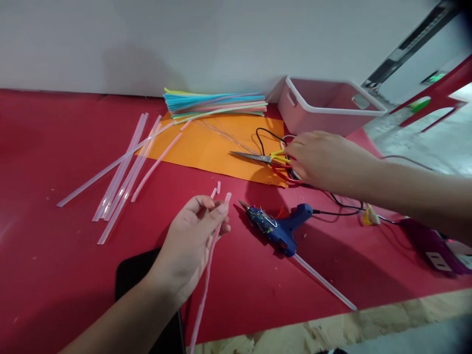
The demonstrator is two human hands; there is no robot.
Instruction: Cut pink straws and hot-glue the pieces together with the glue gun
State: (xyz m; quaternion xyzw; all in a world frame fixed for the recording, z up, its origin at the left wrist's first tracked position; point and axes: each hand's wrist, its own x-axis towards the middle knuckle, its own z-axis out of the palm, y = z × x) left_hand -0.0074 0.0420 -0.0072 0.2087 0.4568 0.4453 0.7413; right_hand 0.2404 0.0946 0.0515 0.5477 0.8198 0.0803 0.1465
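Observation:
Between the thumb and fingers of my left hand point(191, 233) is a pink pipe cleaner point(207, 285), its short end sticking up and the long end hanging toward the table's front edge. My right hand point(320, 153) reaches across to the scissors point(252, 157) and closes at their yellow and red handles; its fingertips are partly hidden. The blades point left over an orange sheet point(206, 147). Small pink cut pieces point(219, 187) lie just beyond my left hand. Right of that hand, a blue glue gun point(276, 231) rests on its side with a glue stick point(324, 280) in its back.
Clear glue sticks point(127, 172) lie at the left. Several coloured pipe cleaners point(214, 103) are bundled by the wall. A pink bin point(313, 115) stands at the back right. Cables run to a power strip point(438, 246). A black flat object point(136, 268) lies under my left forearm.

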